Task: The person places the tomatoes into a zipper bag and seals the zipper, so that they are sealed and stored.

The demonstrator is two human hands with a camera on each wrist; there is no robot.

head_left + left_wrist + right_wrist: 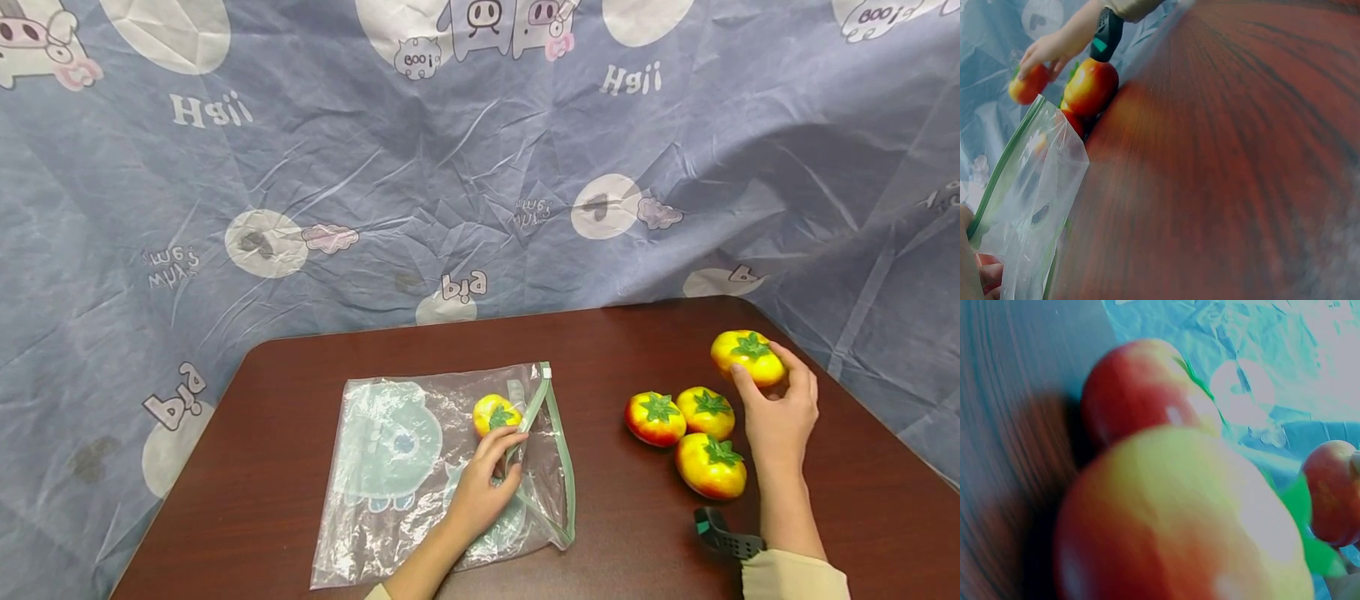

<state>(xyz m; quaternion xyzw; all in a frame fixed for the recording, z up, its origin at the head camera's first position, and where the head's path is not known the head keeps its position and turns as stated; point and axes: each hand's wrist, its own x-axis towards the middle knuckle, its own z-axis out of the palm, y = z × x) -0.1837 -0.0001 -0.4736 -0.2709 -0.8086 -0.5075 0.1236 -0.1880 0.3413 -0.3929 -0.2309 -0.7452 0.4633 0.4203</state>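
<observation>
My right hand (pixel 783 421) grips a yellow persimmon (pixel 748 358) with a green leafy top, above the table's right side. In the right wrist view that persimmon (pixel 1332 494) is partly cut off at the edge. Just left of this hand, three yellow-red persimmons (pixel 711 467) sit close together on the table. A clear zip bag (pixel 427 533) with a green-edged mouth lies flat at the centre-left. My left hand (pixel 483 492) pinches the bag's green edge, holding the mouth parted. One persimmon (pixel 495 410) is inside the bag, beyond the left fingers and partly covered by them.
A dark brown table (pixel 300 358) carries everything. Behind it hangs a wrinkled blue cloth (pixel 420 167) with printed pigs and lettering. A black strap-like device (pixel 727 537) with a green patch is at the right wrist, close to the nearest persimmon.
</observation>
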